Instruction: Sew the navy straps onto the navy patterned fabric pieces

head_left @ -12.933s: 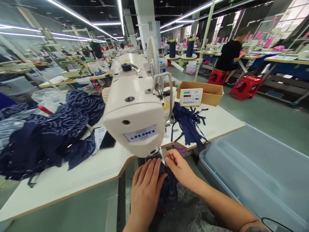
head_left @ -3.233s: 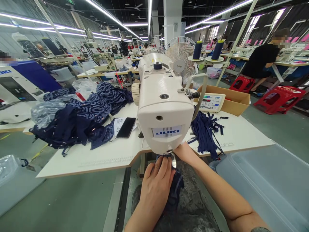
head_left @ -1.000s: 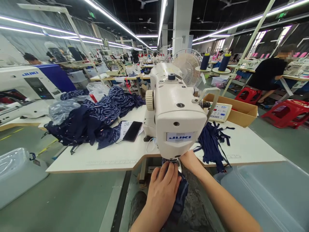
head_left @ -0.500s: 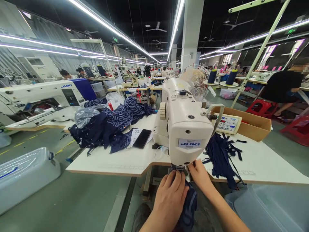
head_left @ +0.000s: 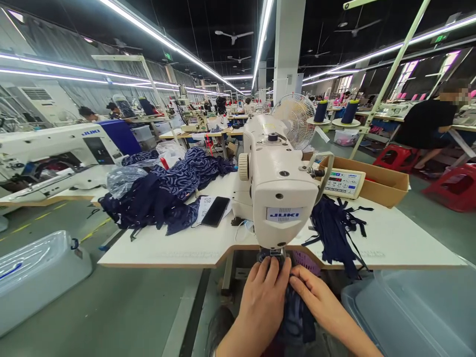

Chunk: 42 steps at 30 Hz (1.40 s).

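Note:
A cream Juki sewing machine (head_left: 279, 186) stands on the white table (head_left: 178, 245), its head end toward me. Just below its needle end, a dark navy fabric piece (head_left: 293, 317) lies under both my hands. My left hand (head_left: 262, 302) lies flat on the fabric, fingers together and reaching up to the presser foot. My right hand (head_left: 316, 300) rests on the fabric's right side, its fingers curled onto the cloth beside the left hand.
Navy patterned garments (head_left: 163, 191) are heaped on the table's left, a black phone (head_left: 215, 211) beside them. Navy straps (head_left: 336, 225) lie right of the machine, near a control panel (head_left: 344, 182) and cardboard box (head_left: 386, 186). A grey bin (head_left: 416, 317) sits lower right. Other workers sit behind.
My right hand has drawn back from beside the needle end toward me and now lies on the fabric next to my left hand. The view has tilted slightly.

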Available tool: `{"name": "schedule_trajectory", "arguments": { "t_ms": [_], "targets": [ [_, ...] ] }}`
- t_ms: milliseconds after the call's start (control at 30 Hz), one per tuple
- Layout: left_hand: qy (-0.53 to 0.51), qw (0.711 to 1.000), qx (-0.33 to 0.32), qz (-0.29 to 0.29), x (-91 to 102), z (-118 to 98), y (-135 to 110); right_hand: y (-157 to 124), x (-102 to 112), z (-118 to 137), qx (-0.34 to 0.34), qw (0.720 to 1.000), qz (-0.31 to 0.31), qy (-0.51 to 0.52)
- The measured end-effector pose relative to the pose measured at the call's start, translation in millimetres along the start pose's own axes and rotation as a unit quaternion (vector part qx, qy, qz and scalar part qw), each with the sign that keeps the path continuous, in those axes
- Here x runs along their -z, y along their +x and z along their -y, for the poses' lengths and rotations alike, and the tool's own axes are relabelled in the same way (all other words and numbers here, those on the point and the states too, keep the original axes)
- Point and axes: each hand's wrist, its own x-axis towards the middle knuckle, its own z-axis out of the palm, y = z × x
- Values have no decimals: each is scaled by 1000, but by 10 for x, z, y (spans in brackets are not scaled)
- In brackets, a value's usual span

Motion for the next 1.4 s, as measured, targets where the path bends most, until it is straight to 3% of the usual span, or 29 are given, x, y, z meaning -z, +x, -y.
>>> {"name": "schedule_trajectory", "arguments": {
  "t_ms": [100,167,233,300,333,400,467,533,600,700,867,967,1067,1233,1400],
  "targets": [
    [-158,986,13,46,235,-36,-27,-138,92,89,42,997,60,32],
    [-279,954,23,109,375,-37,-57,-208,138,155,91,991,90,28],
    [-347,918,57,182,433,-2,-85,-199,149,218,131,987,88,1],
    [-346,904,119,219,395,64,-106,-97,122,258,146,986,63,-44],
    [-316,915,146,205,351,99,-114,-21,99,266,149,985,44,-71],
    [-197,960,174,97,251,154,-132,140,41,259,148,981,5,-127],
    [-45,986,155,-51,170,162,-163,266,-13,238,142,975,-27,-169],
    [25,987,101,-121,112,117,-216,331,-52,221,130,971,-45,-195],
    [13,996,52,-74,56,48,-280,345,-74,214,123,969,-54,-208],
    [14,999,36,7,-51,-16,-358,335,-83,210,122,968,-68,-208],
    [50,997,55,-10,-143,19,-345,334,-90,201,146,959,-77,-230],
    [37,998,48,-1,-81,-1,-289,346,-101,214,161,938,-71,-300],
    [13,1000,6,9,59,-60,-248,374,-103,214,119,925,-113,-342],
    [-20,998,-57,-35,238,-19,-156,421,-59,113,14,964,-147,-221],
    [17,999,-46,1,113,114,-54,441,-22,-11,26,992,-114,-50]
  ]
}}
